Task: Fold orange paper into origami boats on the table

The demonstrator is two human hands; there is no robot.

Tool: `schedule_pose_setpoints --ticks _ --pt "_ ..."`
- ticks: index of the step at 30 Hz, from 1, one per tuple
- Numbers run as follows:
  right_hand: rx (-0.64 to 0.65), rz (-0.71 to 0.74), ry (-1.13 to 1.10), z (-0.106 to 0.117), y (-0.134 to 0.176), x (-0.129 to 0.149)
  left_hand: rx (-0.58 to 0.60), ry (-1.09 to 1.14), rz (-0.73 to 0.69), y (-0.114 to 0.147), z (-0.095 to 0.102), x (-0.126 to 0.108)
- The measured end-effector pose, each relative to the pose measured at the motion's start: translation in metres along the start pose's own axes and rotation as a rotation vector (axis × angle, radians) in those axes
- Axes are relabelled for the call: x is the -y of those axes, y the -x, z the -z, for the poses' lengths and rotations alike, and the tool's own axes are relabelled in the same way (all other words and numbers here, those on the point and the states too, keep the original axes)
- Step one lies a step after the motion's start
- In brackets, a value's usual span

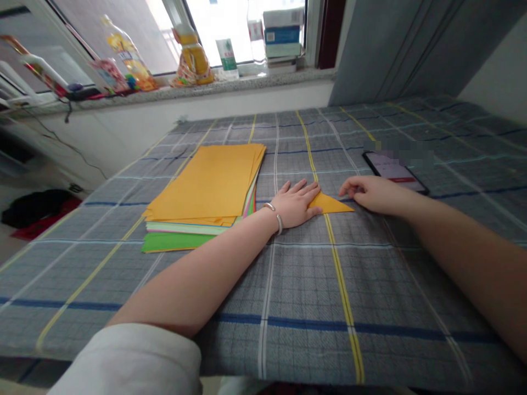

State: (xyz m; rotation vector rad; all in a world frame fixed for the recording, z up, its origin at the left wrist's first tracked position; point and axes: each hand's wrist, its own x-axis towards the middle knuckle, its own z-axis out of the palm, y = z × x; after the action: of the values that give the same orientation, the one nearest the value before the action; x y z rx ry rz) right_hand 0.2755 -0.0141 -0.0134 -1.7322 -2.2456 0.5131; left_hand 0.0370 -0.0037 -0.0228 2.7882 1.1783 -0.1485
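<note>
A piece of orange paper (332, 205), folded to a pointed triangle, lies on the plaid cloth (304, 285). My left hand (297, 203) rests flat over its left part, fingers spread, and hides that part. A silver bangle (276, 217) is on the left wrist. Just right of the paper's tip hovers my right hand (364, 191), its fingers curled loosely with thumb and fingertips near one another. Nothing shows in the right hand, and a small gap parts it from the paper. Left of my left hand is a stack of coloured paper (209, 181), orange on top, with green and white sheets below.
Beyond my right hand lies a phone (391, 169), partly behind the forearm. A stone windowsill (247, 82) at the back holds bottles, a green-and-white tube (227, 57) and stacked boxes (282, 35). Grey curtain (382, 49) hangs at the back right.
</note>
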Motion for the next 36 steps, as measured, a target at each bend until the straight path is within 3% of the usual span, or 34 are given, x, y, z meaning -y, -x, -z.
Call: schedule_pose_setpoints --ticks 2,5,7,15,23,36 --pt "-0.201 0.143 0.035 -0.01 0.003 0.013 -0.001 0.001 0.003 0.0 0.0 0.0" --pt "-0.156 0.45 0.023 -0.025 0.006 0.028 -0.01 0.009 -0.003 -0.001 -0.002 0.002" --pt "-0.17 0.507 0.031 -0.031 0.006 0.03 -0.011 0.014 -0.011 -0.001 -0.003 0.003" --pt "-0.145 0.509 0.156 -0.032 0.004 0.022 0.039 0.033 0.016 0.005 0.008 0.007" --pt "-0.143 0.537 0.122 -0.036 0.001 0.019 0.13 0.015 0.089 0.018 0.023 0.026" --pt "-0.177 0.538 0.177 -0.034 0.009 0.023 0.2 0.068 0.021 0.025 0.028 0.054"
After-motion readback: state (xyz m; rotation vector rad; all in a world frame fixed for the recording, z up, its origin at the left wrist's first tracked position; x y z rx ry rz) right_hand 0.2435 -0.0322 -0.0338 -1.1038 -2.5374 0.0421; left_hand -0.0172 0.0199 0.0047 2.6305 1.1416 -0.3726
